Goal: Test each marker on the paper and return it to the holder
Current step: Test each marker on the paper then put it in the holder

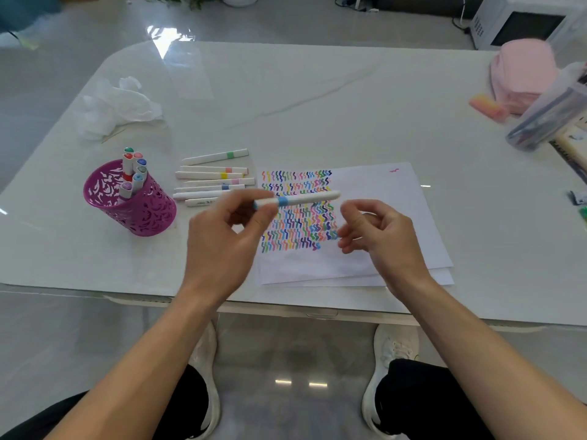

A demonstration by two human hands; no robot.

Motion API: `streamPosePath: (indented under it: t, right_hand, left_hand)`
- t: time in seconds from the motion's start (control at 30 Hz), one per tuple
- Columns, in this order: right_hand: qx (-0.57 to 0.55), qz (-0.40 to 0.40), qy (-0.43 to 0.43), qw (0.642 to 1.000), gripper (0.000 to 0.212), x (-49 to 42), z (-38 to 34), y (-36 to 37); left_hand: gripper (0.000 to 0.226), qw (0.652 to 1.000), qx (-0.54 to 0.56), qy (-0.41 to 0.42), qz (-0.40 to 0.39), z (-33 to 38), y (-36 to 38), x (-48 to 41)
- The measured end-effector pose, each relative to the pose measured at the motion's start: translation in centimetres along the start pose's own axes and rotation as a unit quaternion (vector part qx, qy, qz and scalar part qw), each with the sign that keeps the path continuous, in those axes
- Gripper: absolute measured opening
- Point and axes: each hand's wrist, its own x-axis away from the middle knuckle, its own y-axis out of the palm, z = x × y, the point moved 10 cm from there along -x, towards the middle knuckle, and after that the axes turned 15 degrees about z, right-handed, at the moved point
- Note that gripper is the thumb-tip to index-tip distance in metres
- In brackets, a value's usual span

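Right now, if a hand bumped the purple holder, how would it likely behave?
The purple holder looks thin and perforated, so probably light. Markers stand above its rim, leaning one way, so it might tip. The glossy table may let it slide.

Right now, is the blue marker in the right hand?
No, the left hand pinches the blue marker near its banded end, above the paper.

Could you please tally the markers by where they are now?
White markers standing in the purple perforated holder: 7
White markers lying on the white table: 7
Blue-banded white marker pinched by the left hand: 1
Total: 15
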Motion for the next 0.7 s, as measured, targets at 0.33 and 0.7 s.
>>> streamPosePath:
  t: [0.33, 0.7]
  right_hand:
    - [0.084, 0.058, -0.063, 0.993, 0.012, -0.7, 0.4, -0.5]
    - [0.109, 0.049, -0.088, 0.989, 0.011, -0.5, 0.5, 0.6]
  left_hand:
    - [0.025, 0.944, 0.025, 0.148, 0.293, 3.9, -11.6, -1.6]
    - [0.035, 0.901, -0.109, 0.237, 0.346, 2.7, -16.2, -2.4]
